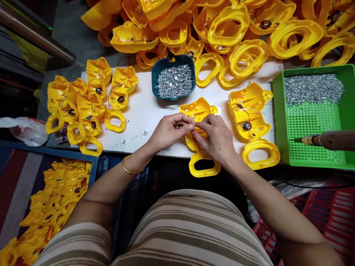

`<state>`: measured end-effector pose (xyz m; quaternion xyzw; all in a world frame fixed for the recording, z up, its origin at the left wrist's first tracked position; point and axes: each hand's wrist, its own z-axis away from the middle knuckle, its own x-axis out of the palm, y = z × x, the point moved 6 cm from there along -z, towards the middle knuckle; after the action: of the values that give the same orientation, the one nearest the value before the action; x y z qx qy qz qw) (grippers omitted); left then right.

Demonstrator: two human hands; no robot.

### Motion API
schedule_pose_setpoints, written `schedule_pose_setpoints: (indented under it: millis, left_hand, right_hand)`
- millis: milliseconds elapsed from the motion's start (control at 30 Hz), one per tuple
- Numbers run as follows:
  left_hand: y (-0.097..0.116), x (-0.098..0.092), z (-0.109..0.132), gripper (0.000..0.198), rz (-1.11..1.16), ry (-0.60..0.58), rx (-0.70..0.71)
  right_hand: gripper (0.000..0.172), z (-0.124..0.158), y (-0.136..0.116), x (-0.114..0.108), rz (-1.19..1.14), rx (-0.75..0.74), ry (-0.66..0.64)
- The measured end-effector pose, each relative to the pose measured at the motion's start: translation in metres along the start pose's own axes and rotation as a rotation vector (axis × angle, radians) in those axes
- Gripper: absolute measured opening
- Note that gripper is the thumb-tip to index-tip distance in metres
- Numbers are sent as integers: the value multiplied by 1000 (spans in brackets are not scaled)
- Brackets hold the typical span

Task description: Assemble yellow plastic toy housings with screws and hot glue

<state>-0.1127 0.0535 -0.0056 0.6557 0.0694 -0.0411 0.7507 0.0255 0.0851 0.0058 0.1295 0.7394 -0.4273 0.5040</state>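
Over a yellow plastic shell half (198,107) with a handle ring (204,170) at its lower end, my two hands meet at the fingertips. My left hand (173,129) is closed in a pinch on a thin red wire (194,133) that runs down into the shell. Opposite it, my right hand (216,136) has its fingers bent and closed at the same spot; what they grip is hidden. Right of my hands lies another yellow shell half (249,99) with a round speaker (246,126) and thin wires, its handle ring (260,154) below.
A dark bowl (154,83) and a green basket (288,140) hold small screws. An electric screwdriver (332,140) juts over the basket. Yellow shells (91,103) cluster at left, more (230,26) pile up behind. A blue crate (93,162) of yellow parts stands lower left.
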Motion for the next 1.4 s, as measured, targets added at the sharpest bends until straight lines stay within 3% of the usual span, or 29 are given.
schedule_pose_setpoints:
  millis: [133,267,367,500,900,1033,1267,1400]
  left_hand:
    - [0,-1,1,27,-113,-5,93]
    - [8,-4,8,17,-340,100,262]
    - [18,-4,15,16,-559,162,342]
    - [26,0,19,20,-744,137,383]
    - [6,9,14,18,-304,101,269]
    - [3,12,18,18,-300,77,289]
    - [-3,10,21,24,-243,-78,289]
    - [-2,7,24,27,-272,-104,371]
  right_hand:
    - [27,-3,7,6,-149,61,-29]
    - [26,-2,13,5,-316,99,-40]
    - [26,0,15,6,-324,137,-49]
    - [26,2,15,8,-268,160,-74]
    - [33,4,12,10,-334,173,-121]
    - [31,3,12,7,-381,155,-155]
    - [27,0,12,3,-382,186,-172]
    - [25,-1,13,4,-352,187,-169]
